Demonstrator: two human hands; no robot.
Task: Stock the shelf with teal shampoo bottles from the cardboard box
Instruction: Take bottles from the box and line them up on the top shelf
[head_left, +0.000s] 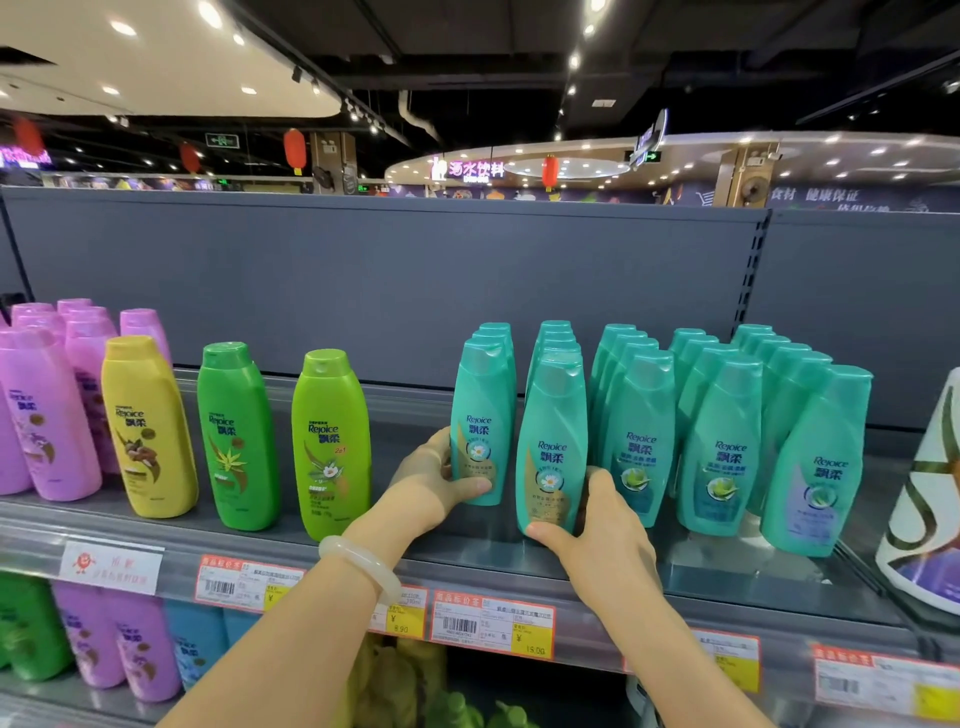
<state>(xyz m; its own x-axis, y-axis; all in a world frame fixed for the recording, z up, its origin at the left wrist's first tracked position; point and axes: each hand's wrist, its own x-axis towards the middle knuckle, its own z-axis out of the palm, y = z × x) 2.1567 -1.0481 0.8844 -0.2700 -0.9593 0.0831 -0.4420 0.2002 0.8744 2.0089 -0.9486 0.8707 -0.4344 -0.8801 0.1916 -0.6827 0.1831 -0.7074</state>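
Head view: I see my left hand holding one teal bottle on the shelf, my right hand holding the next bottle.

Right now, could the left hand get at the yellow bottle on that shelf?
Probably yes, once it lets go. The left hand grips a teal bottle; the yellow bottle stands at the shelf's front edge to its left, with only two green bottles between, none blocking the front.
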